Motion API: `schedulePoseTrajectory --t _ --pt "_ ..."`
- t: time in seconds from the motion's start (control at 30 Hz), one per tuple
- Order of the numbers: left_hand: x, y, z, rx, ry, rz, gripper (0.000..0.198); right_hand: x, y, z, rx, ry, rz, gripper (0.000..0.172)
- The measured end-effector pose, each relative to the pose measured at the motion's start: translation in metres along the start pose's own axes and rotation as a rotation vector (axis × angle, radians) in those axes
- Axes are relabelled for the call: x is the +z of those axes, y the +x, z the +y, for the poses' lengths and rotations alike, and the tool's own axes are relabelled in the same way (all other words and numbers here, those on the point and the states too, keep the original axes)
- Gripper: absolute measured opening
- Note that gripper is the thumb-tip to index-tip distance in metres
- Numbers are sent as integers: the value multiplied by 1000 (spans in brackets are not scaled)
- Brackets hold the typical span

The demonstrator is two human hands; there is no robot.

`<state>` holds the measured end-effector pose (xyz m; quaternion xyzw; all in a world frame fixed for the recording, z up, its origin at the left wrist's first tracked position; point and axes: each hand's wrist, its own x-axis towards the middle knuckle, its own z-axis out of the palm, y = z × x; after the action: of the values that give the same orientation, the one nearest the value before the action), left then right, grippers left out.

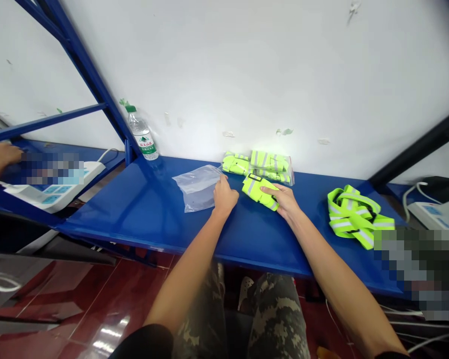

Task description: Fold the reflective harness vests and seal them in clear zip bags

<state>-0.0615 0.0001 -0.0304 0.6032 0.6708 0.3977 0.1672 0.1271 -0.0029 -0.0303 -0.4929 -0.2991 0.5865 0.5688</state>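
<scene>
My left hand (225, 197) is closed on the right edge of a clear plastic bag (196, 187), which lies flat on the blue table (134, 209). In my right hand (284, 199) is a folded yellow-green reflective strap (257, 188) with silver bands and a black buckle; my thumb presses on top of it. Just behind it, against the wall, sit bagged reflective straps (271, 162) in clear packaging. Farther right, a loose tangle of reflective straps (351, 212) lies on the table.
A water bottle (142, 134) with a green cap stands at the back left. Blue frame bars (93, 65) rise on the left, and a dark bar (415, 149) on the right. A white device (56, 192) and another person's hand (2, 157) are at far left.
</scene>
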Motion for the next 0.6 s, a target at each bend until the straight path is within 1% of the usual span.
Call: schedulePoseTrajectory --t 0.1,0.23,0.33,0.4,0.5,0.6 --pt "9 4 -4 -70 -173 -54 51 -5 2 -2 -1 17 1 43" --pt "25 5 -4 -180 -353 -168 54 -12 5 -5 46 90 -46 36" --pt "34 0 1 -199 -503 -259 58 -18 7 -8 66 117 -89 33" --pt "38 -3 4 -187 -587 -324 64 -22 9 -10 62 104 -72 34" --pt "38 -5 7 -189 -575 -396 69 -28 10 -11 50 97 -23 36" --pt "35 -5 8 -206 -508 -415 65 -31 9 -12 38 108 -12 36"
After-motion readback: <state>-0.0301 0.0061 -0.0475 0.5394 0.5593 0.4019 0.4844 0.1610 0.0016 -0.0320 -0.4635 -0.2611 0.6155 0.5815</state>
